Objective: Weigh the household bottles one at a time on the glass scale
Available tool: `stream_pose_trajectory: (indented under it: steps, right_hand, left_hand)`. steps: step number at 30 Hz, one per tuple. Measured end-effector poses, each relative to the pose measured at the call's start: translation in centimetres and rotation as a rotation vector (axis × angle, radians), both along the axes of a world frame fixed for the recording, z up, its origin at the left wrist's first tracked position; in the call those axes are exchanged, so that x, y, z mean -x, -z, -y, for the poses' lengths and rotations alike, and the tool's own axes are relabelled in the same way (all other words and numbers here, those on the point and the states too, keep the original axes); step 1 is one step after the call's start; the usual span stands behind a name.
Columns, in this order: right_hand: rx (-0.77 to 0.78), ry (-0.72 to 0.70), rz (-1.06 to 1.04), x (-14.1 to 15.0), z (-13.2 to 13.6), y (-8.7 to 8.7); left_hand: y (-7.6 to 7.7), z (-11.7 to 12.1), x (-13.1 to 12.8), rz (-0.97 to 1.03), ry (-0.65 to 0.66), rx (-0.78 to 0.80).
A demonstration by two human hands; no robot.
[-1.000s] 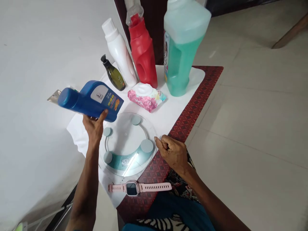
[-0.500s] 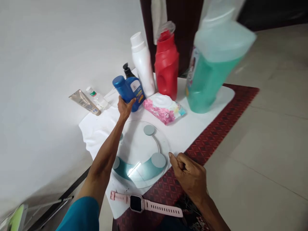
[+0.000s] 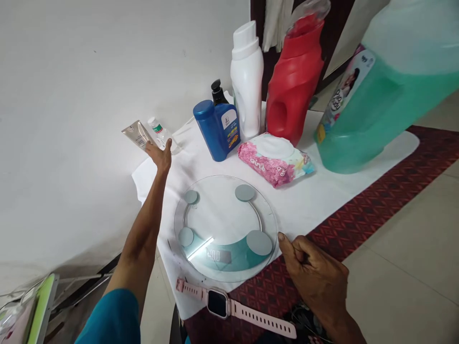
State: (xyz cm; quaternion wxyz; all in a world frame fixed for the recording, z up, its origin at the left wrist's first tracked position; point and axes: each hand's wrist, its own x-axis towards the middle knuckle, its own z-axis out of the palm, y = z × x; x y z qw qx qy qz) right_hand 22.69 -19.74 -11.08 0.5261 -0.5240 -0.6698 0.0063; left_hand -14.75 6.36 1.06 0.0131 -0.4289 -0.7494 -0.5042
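while the left hand (image 3: 159,155), half open, touched the silver tube (image 3: 135,134), the right hand (image 3: 315,272) was curled closed, seemingly empty. just beside that hand lay the glass scale (image 3: 220,215).

Scale (image 3: 225,229) digits, bottle (image 3: 217,131) labels, pack (image 3: 274,160) lettering all unclear

Clear glossy glass scale (image 3: 222,210), matt red plastic bottle (image 3: 292,86), white cloth (image 3: 304,200)

I see a pale wall (image 3: 89,71) on the left, light floor tiles (image 3: 405,253) on the right, and a dark door (image 3: 332,43) behind.
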Motion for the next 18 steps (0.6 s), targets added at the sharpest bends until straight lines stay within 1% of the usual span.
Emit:
stream_pose_trajectory:
  steps: [1, 3, 6, 9, 13, 16, 18]
  right_hand:
    - [0.005, 0.000, 0.004, 0.0, 0.0, 0.0]
    - [0.017, -0.002, 0.006, 0.0, 0.1, -0.1]
    - [0.038, 0.000, -0.009, 0.0, 0.2, -0.2]
    - [0.040, 0.002, -0.020, 0.0, 0.2, -0.2]
    - [0.046, -0.008, -0.022, -0.1, 0.2, 0.0]
    - [0.055, -0.019, -0.045, -0.1, 0.3, 0.0]
    - [0.069, -0.019, -0.058, -0.2, 0.3, -0.1]
  left_hand:
    - [-0.2, -0.8, 0.6, 0.001, -0.020, 0.033]
    - [-0.3, -2.5, 1.0, 0.017, -0.020, 0.077]
    - [0.1, -4.9, 0.5, 0.034, -0.020, 0.087]
    - [0.6, -6.9, -0.1, 0.044, -0.074, 0.060]
    - [1.1, -9.2, 0.0, 0.104, -0.170, 0.013]
    - [1.2, -10.5, 0.4, 0.129, -0.161, 0.030]
    - [1.1, -11.0, 0.6, 0.119, -0.138, 0.052]
